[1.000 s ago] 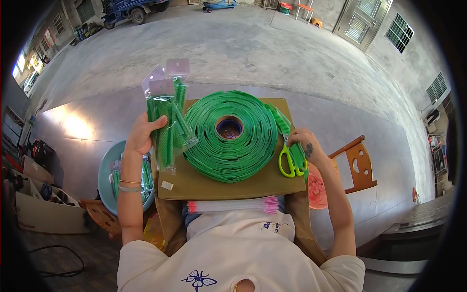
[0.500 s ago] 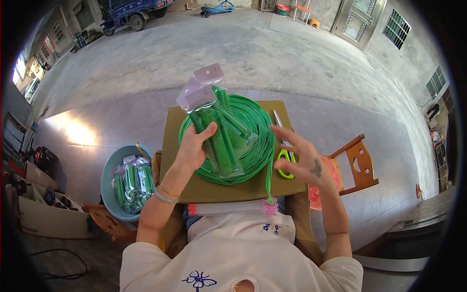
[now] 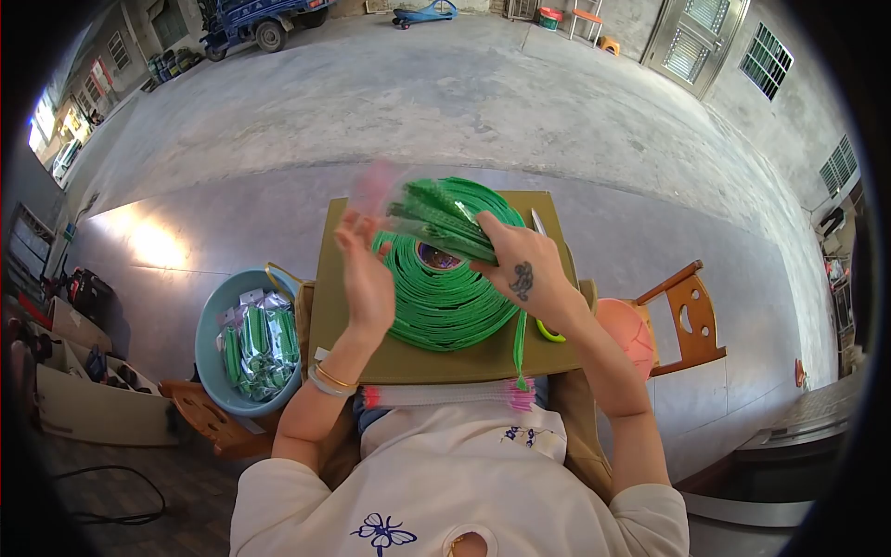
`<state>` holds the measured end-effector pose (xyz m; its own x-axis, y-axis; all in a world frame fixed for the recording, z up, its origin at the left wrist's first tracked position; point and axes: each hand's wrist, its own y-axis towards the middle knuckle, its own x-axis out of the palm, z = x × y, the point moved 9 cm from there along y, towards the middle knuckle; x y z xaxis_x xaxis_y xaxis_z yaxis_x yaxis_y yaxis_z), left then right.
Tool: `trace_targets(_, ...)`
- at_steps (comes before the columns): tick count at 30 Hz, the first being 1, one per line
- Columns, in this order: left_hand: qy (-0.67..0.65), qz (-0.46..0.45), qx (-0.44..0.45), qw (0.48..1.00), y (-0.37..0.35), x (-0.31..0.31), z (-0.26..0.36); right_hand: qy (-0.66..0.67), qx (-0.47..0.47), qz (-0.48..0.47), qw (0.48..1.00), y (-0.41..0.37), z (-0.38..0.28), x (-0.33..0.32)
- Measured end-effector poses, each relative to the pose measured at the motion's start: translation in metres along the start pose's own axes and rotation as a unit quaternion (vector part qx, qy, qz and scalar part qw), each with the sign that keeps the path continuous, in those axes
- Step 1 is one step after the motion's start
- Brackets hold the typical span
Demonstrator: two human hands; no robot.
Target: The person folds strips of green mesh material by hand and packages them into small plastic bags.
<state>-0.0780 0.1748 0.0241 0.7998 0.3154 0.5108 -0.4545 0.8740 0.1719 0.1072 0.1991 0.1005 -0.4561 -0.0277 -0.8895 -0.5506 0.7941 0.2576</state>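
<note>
Several clear packets of green strips (image 3: 441,221) are tilted above a large coil of green mesh ribbon (image 3: 445,311). My right hand (image 3: 529,265) is closed on the packets' right end. At their pink and clear left end, which is blurred, my left hand (image 3: 365,274) is raised with its fingers apart. The coil lies on a brown board (image 3: 348,357), and its loose end hangs over the front edge. Scissors with yellow-green handles (image 3: 549,331) lie to the coil's right, partly hidden by my right forearm. A bundle of clear, pink-ended strips (image 3: 445,396) rests at my lap.
A blue basin (image 3: 209,371) with green packets stands at the left by a wooden chair (image 3: 200,422). On the right are a pink basin (image 3: 626,334) and another wooden chair (image 3: 691,320). A blue vehicle (image 3: 255,19) is far back.
The packets have passed from my left hand to my right and turned nearly sideways. My right hand has moved left over the coil; my left hand has opened.
</note>
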Motion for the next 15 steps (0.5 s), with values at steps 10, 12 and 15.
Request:
trace_targets(10, 0.104, -0.033, -0.036, 0.993, -0.001, -0.033, -0.013, -0.087, -0.044, -0.033, 0.995, -0.019, 0.020, 0.033)
trace_targets(12, 0.104, -0.039, -0.029, 0.993, -0.002, -0.028, -0.015, -0.055, -0.025, -0.042, 0.997, -0.028, 0.032, 0.034)
trace_targets(15, 0.085, -0.038, -0.021, 0.995, -0.005, -0.019, -0.019, 0.028, -0.012, -0.018, 0.999, -0.029, 0.041, 0.038)
